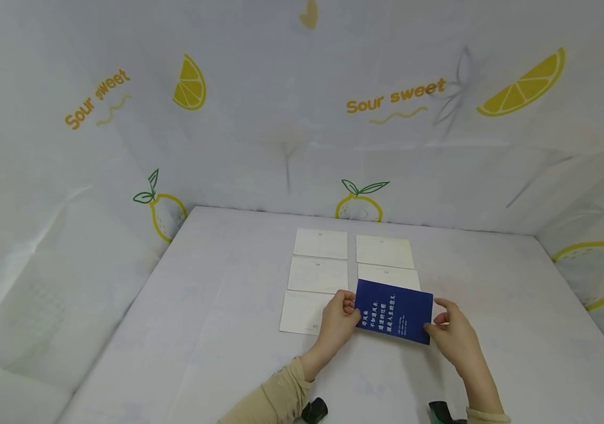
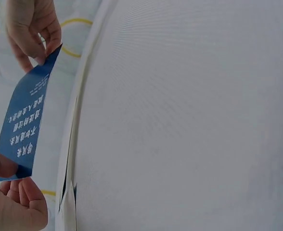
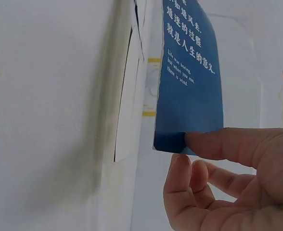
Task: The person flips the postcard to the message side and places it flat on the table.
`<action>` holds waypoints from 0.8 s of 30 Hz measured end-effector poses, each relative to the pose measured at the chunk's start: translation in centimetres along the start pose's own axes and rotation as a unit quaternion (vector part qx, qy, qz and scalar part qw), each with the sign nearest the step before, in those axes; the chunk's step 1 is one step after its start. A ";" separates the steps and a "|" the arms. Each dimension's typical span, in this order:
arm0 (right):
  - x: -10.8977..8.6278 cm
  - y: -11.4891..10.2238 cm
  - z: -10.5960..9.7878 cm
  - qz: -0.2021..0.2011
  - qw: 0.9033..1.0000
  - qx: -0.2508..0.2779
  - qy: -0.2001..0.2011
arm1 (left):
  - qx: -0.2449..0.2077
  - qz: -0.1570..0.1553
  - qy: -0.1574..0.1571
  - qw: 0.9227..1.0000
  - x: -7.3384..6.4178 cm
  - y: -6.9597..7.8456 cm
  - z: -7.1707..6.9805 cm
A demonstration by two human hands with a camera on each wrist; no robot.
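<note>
A blue card with white Chinese lettering and a few small English lines is held up between both hands, tilted over the table. My left hand pinches its left edge, thumb on the printed face. At the opposite edge my right hand pinches the card near the lower corner; the right wrist view shows the thumb on the front and fingers curled behind. Behind the card, white cards lie in two columns, among them an upper right card and a lower left card partly covered by my left hand.
The white table meets a white backdrop printed with lemons along its back edge. Two more white cards, an upper left one and a middle left one, lie flat. Black objects show near both wrists.
</note>
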State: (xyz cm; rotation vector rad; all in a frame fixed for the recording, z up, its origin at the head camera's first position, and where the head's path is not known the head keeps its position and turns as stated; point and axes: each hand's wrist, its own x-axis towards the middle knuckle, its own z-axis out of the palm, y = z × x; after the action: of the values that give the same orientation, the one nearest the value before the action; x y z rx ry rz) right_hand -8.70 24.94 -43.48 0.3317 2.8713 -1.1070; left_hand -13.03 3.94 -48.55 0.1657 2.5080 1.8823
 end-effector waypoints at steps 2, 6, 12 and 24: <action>0.0 0.0 0.0 -0.010 1.000 -0.002 0.008 | -0.002 0.006 0.003 1.000 0.1 0.1 -0.1; -0.1 0.0 -0.2 -0.025 0.999 -0.004 0.035 | -0.001 0.021 0.015 1.000 0.4 0.2 -0.3; -0.3 -0.2 -0.4 -0.029 0.998 0.007 0.061 | 0.015 0.051 0.039 0.998 0.6 0.5 -0.5; -0.3 -0.4 -0.2 -0.050 0.994 0.034 0.091 | -0.001 0.042 0.032 0.999 0.9 0.7 -0.9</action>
State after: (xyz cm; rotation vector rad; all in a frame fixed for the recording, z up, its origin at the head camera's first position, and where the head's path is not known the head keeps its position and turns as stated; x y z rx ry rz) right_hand -8.52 24.73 -43.07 0.3107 3.0443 -1.2569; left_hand -13.93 3.37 -47.52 0.2179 2.5800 1.9509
